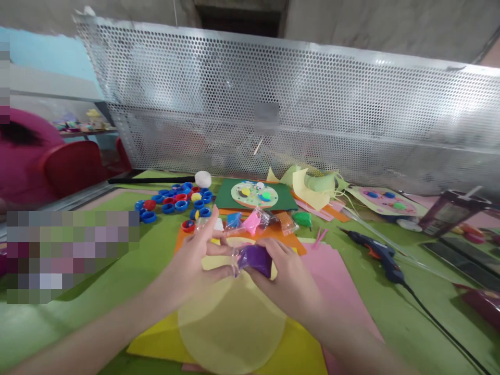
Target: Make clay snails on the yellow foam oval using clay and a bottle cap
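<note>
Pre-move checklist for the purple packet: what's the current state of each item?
1. Right hand holding the purple packet: ok.
2. Left hand at the packet's clear end: ok; how firmly it pinches, cannot tell.
3. Packet opened: cannot tell; the hands hide part of it.
4. Pale yellow circle beneath the hands, on the yellow sheet: ok.
5. Glue gun apart from both hands: ok.
6. Glue gun cool: cannot tell.
</note>
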Demonstrator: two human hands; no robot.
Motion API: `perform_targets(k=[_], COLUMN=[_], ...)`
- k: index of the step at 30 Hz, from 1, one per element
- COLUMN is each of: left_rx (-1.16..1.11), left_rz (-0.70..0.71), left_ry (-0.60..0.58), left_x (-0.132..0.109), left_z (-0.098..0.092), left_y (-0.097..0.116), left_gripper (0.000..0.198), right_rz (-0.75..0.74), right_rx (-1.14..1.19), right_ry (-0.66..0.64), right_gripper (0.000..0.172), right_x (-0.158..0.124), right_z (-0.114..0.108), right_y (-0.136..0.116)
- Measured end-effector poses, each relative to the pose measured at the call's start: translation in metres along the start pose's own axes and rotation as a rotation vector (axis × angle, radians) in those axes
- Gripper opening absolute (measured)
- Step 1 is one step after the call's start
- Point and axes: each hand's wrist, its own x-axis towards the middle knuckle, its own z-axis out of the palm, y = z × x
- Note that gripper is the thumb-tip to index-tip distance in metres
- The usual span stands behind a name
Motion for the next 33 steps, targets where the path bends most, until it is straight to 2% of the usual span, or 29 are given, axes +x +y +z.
perform_targets(k=[4, 9, 17, 21, 23, 27, 29, 31, 33], left_rx=[-0.105, -0.232, -0.332, -0.39, -0.397, -0.454, -0.517, -0.569, -0.549], left_rz=[-0.096, -0.172, -0.095, -0.071, -0.077, -0.165, -0.203, -0.189, -0.126], left_ry=[-0.075, -0.136, -0.178, -0.254, -0.253, -0.13, 0.02, 0.237, 0.345], left_x=[0.0, -0.001, -0.003, 0.0, 0.002, 0.013, 0.023, 0.032, 0.037], left_z=[-0.001, -0.002, -0.002, -0.009, -0.014, -0.023, -0.027, -0.031, -0.032], left_y=[-0.005, 0.001, 0.001, 0.0, 0.0, -0.003, -0.007, -0.012, -0.018], left_gripper=[0.097, 0.105, 0.098, 0.088, 0.083, 0.069, 0.059, 0.05, 0.044], right_rz=[-0.036, -0.036, -0.007, -0.032, -0.044, -0.001, 0.026, 0.051, 0.073], right_rx=[-0.039, -0.046, 0.021, 0.085, 0.118, 0.145, 0.148, 0.153, 0.162], right_ry=[-0.009, -0.004, -0.027, -0.054, -0.064, -0.044, -0.026, -0.003, 0.024], right_gripper=[0.017, 0.022, 0.024, 0.026, 0.029, 0.028, 0.027, 0.024, 0.021], right_x=[-0.001, -0.003, 0.0, 0.004, 0.006, 0.007, 0.007, 0.006, 0.007], right_z=[-0.001, -0.001, -0.002, -0.008, -0.009, -0.008, -0.006, -0.006, -0.007], right_y=[-0.004, -0.007, -0.003, 0.003, 0.007, 0.013, 0.014, 0.014, 0.013])
